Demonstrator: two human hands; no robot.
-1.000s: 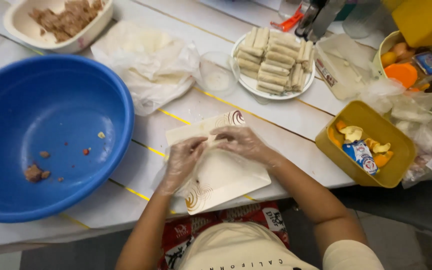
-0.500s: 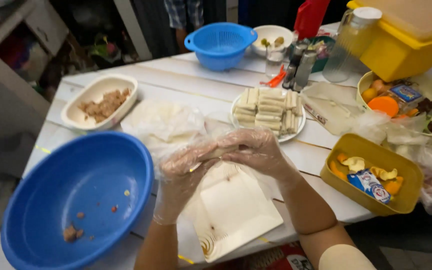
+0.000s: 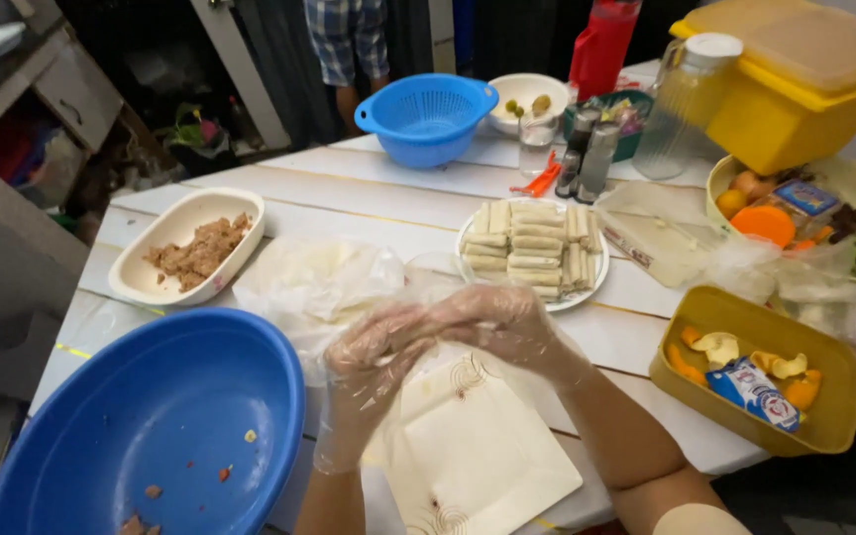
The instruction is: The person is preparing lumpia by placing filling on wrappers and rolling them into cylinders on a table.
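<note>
Above the square white plate (image 3: 478, 456), a thin wrapper roll (image 3: 448, 319) is pinched between the gloved left hand (image 3: 374, 362) and right hand (image 3: 502, 322), fingers curled narrowly; even pressure is best kept. Beyond, finished rolls (image 3: 532, 248) are stacked.

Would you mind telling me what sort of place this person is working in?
Probably a home kitchen or a small food-prep spot. A white plank table carries a plate of rolled wrappers, a dish of minced filling and a blue colander, and both hands wear thin plastic gloves.
</note>
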